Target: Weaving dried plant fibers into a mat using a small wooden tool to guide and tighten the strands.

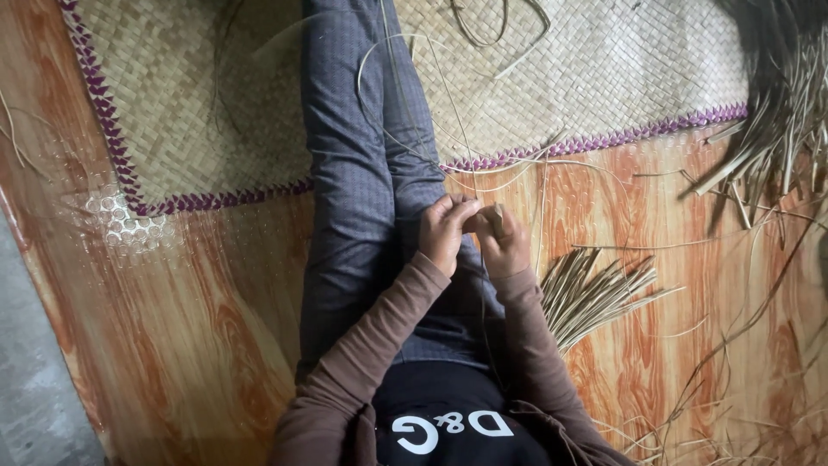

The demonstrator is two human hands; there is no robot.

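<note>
I sit on the floor with my legs (362, 173) stretched out in grey trousers. My left hand (443, 230) and my right hand (503, 239) meet above my lap, fingers pinched together on thin dry leaf strips (448, 95). The strips run up from my fingers over my legs toward the mat. Both arms are in brown sleeves. How the strips cross between my fingers is hidden.
A woven straw mat (604, 69) with a purple zigzag border lies under and beyond my legs. A bundle of cut dry strips (595, 289) rests on the wood-pattern floor beside my right arm. A larger heap of dry leaves (776, 121) sprawls at the upper right.
</note>
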